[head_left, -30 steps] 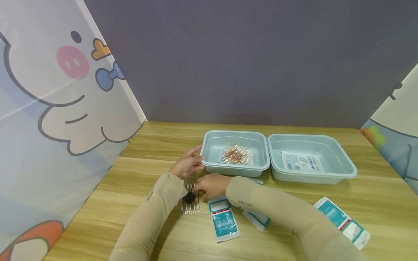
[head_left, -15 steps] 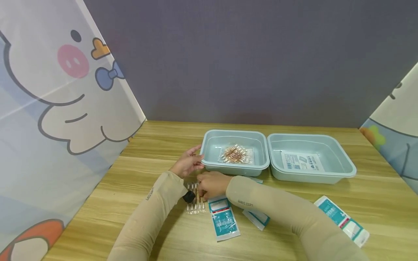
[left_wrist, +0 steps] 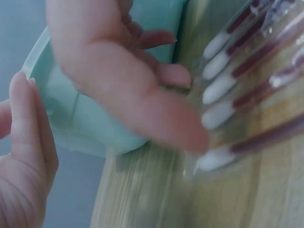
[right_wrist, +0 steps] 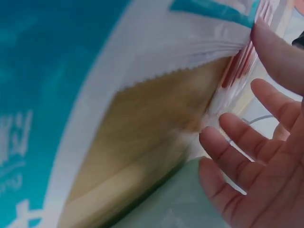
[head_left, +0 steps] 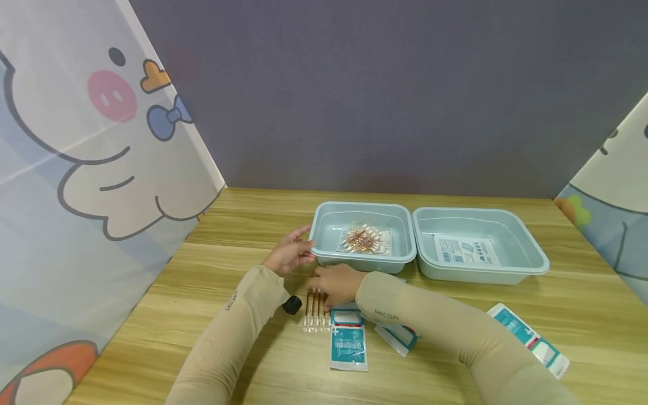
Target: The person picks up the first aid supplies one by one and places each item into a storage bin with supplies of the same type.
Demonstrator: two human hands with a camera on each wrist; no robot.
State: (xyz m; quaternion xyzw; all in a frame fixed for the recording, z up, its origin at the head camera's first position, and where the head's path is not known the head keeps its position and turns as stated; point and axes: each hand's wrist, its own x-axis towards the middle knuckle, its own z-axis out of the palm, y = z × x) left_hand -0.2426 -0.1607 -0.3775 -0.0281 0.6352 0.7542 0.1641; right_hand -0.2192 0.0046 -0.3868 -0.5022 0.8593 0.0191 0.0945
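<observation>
My left hand touches the left end of a pale blue plastic basin, its fingers nearly straight at the rim. In front of that basin, my right hand rests over the far end of a clear strip of cotton swabs with brown sticks. In the left wrist view, its index finger lies right at the white tips of the swabs. The right wrist view shows spread fingers, with the thumb at the edge of a teal-and-white packet. That packet lies flat, close against the strip.
Inside the left basin are more wrapped swabs. A second basin beside it holds a white printed packet. Another teal packet lies partly under the right forearm, and one more lies at the right.
The swab strip has slid rightward along the table with my right hand, coming up against the teal packet, which has turned straighter. My left hand has stayed at the basin.
</observation>
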